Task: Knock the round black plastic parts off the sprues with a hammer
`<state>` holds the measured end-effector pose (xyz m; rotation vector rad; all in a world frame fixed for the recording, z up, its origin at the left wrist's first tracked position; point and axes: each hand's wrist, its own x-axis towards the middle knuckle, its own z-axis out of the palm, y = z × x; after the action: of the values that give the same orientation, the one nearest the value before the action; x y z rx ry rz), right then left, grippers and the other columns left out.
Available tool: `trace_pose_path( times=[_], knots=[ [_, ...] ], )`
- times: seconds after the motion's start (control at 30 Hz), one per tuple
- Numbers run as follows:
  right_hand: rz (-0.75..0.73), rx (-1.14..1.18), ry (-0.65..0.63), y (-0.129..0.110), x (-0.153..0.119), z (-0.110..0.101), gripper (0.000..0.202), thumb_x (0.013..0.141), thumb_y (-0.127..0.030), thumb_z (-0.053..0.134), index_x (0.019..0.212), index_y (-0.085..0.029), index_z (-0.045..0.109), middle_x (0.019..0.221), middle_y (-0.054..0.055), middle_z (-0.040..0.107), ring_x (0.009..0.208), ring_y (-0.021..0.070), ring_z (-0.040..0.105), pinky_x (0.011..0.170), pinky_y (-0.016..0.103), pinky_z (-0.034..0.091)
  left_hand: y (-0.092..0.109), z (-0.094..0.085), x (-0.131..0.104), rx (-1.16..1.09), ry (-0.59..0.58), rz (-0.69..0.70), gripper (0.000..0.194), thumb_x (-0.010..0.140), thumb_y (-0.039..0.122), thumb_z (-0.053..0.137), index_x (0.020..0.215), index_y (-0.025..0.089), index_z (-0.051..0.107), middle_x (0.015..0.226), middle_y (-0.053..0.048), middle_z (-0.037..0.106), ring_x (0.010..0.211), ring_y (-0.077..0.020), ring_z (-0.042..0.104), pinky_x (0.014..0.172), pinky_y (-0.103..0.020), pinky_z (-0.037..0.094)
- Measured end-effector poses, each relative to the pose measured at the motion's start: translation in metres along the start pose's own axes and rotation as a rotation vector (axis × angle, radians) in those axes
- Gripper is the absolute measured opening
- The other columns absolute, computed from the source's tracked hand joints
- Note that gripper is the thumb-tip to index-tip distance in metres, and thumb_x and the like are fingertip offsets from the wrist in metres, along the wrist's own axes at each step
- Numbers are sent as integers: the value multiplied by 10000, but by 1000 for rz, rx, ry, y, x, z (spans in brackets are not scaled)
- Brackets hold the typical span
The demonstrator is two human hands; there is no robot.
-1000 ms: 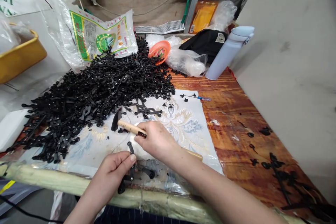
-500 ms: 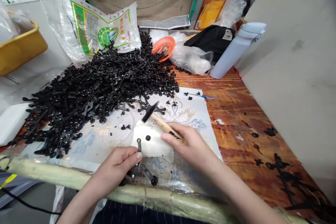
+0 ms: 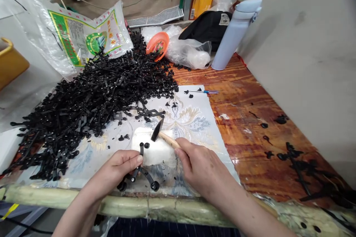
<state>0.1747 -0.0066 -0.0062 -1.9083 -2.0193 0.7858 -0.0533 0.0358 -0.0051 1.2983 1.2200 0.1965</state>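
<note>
My left hand (image 3: 125, 163) pinches a black jointed plastic linkage (image 3: 142, 149) between thumb and fingers. One end of the linkage lies over a white block (image 3: 164, 154), while its other arms splay out below my fingers. Beside that end, on the block, is a small round black cap (image 3: 147, 145). My right hand (image 3: 198, 164) is wrapped round the wooden handle of a small hammer (image 3: 168, 140). The black hammer head is above the block, just right of the cap; whether it touches the block I cannot tell.
A large heap of black linkages (image 3: 111, 89) covers the left of the table, with a printed plastic bag (image 3: 89, 40) behind. At the back are an orange dish (image 3: 157, 44) and a blue bottle (image 3: 233, 40). A screwdriver-like tool (image 3: 208, 92) and black scraps (image 3: 294, 163) lie rightward.
The view has shifted, so the scene sits further left. The hammer head has come lower toward the block. The linkage's end is closer to the round cap than before.
</note>
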Motion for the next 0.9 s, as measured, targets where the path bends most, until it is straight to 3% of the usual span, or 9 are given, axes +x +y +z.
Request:
trace_pose_path(
  times=[0.57,0.9],
  knots=[
    [-20,50,46,6,-2,4,249,931,-258,336,976,-198,573,674,52,629,566,184,563,501,296,258,4,-3,5,20,-32,-43,405,794,529,549,602,174,515,558,41,436,555,-119,330,531,-239,237],
    [-28,55,54,4,-1,3,249,920,-230,341,994,-183,574,687,63,651,571,187,579,490,298,255,3,-5,4,-86,-19,-78,414,765,549,584,614,170,513,574,36,449,536,-110,342,512,-230,255]
  ],
)
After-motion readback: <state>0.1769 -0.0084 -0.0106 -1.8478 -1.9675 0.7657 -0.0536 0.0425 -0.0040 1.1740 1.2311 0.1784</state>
